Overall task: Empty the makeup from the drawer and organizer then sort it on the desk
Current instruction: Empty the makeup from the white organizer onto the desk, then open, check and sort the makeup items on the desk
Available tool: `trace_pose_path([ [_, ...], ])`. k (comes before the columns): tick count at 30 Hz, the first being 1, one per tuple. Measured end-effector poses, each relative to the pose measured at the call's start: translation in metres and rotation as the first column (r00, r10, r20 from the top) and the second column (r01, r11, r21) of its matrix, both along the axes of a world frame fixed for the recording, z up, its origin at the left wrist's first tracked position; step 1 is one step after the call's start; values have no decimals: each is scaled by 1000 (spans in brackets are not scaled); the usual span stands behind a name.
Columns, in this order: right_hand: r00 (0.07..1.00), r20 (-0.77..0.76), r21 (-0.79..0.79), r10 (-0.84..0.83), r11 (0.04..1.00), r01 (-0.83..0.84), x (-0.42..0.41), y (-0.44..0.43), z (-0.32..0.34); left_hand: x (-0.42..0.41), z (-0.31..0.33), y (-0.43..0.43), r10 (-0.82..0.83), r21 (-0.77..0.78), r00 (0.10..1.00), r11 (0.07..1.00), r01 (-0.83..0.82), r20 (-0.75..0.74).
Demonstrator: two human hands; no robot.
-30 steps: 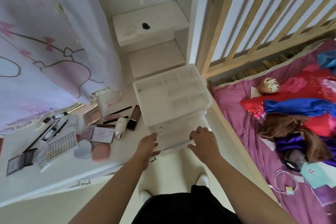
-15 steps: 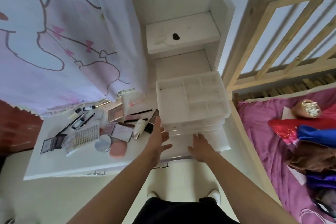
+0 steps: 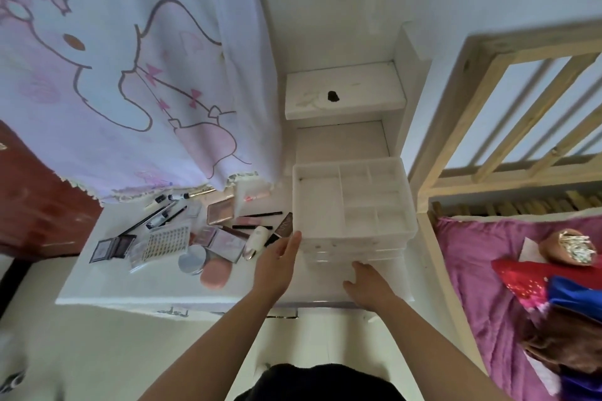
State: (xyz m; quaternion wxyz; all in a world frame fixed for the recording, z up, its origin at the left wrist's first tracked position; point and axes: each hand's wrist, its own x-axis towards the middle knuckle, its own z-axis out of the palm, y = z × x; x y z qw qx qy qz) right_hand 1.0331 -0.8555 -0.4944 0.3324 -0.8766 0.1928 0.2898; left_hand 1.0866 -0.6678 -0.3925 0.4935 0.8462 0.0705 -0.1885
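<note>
Makeup (image 3: 208, 234) lies spread across the left and middle of the white counter (image 3: 123, 286), below the hem of a printed curtain (image 3: 136, 81).

Working from the left, you have:
- a dark palette (image 3: 112, 248), lying open and flat;
- a clear tray (image 3: 166, 241) with rows of small dots beside it;
- a round compact (image 3: 193, 259) touching a pink puff (image 3: 215, 275);
- a white tube (image 3: 255, 241) lying just left of your left hand (image 3: 277, 265).

That left hand is stretched forward with straight fingers and holds nothing. Its fingertips reach the front left corner of the organizer (image 3: 351, 202); contact cannot be confirmed.

The organizer is clear plastic. It stands at the right end of the counter, with divided compartments on top and stacked drawers below.

Your right hand (image 3: 369, 283) lies palm down on the counter in front of the lowest drawer. Its fingers are relaxed and grip nothing.

Further right stands a wooden bed (image 3: 472, 270) with purple bedding and coloured fabric on it.
</note>
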Motion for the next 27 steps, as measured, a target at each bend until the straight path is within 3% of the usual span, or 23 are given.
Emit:
trace_pose_path([
  [2,1000,5,30,30,999,-30,0,4,0,-8,-8,9,25,116,993,993,-38,117],
  [5,996,21,58,84,995,-85,2,20,2,-21,-26,37,-64,329,965,944,-24,253],
  [8,996,46,114,83,990,-87,4,43,3,-37,-37,75,-71,442,961,895,-58,269],
  [15,996,94,210,5,977,-25,17,95,2,-22,-52,160,-67,544,962,834,-92,265],
  [20,987,108,165,-117,981,98,44,137,0,42,-65,219,-264,595,922,803,46,285],
  [23,978,81,111,-191,977,181,62,177,0,77,-70,260,-419,626,848,767,138,326],
  [27,976,65,56,-207,977,204,86,242,-4,122,-77,313,-618,703,745,646,298,252],
])
